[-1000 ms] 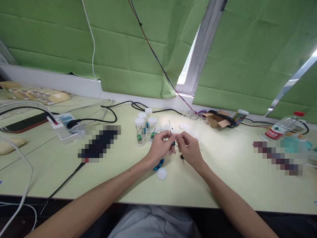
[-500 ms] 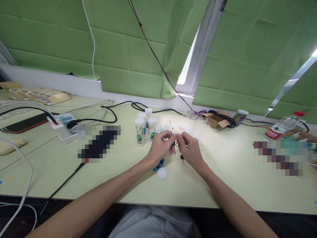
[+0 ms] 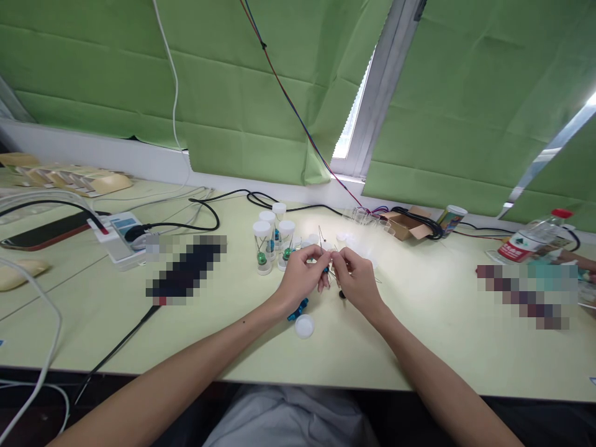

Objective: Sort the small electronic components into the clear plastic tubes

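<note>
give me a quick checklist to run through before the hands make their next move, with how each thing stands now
1. Both hands at the piece: ok. The left hand and right hand meet at the fingertips around a small wired piece.
2. Grip firm: cannot tell. Fingers hide most of the piece.
3. Capped tubes upright, caps on: ok.
4. White lid flat on the table, away from the hands: ok.
5. Space by the left wrist free of loose parts: not ok. A blue part lies right beside it.
6. Small black part clear of the right hand: cannot tell.
</note>
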Demonstrator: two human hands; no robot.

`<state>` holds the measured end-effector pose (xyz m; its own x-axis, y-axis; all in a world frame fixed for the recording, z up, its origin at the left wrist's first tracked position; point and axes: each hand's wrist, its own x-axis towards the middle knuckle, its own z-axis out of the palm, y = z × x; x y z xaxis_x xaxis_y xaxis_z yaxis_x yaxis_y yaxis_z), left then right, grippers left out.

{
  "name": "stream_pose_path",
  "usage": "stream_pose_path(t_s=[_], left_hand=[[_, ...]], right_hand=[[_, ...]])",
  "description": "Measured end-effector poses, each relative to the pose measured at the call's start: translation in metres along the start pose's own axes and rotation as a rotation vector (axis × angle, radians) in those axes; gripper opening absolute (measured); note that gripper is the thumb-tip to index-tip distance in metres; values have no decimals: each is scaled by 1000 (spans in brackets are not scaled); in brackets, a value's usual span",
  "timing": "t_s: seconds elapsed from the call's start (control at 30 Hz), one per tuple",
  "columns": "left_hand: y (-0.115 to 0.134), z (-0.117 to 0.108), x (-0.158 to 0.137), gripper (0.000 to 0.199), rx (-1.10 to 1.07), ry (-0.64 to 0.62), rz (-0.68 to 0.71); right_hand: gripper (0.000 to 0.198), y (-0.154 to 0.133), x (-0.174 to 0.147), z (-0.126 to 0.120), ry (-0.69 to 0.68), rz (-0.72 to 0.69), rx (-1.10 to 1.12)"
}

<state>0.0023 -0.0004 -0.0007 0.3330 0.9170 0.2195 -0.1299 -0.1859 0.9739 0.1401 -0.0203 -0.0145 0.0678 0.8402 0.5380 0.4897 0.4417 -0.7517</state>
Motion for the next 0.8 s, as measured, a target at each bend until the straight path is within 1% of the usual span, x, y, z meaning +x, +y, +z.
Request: stream_pose_path(t_s=[0.8], left_hand=[[-1, 0, 0, 34, 0, 1, -26]], right_hand=[[37, -2, 0, 1, -9, -19, 6]])
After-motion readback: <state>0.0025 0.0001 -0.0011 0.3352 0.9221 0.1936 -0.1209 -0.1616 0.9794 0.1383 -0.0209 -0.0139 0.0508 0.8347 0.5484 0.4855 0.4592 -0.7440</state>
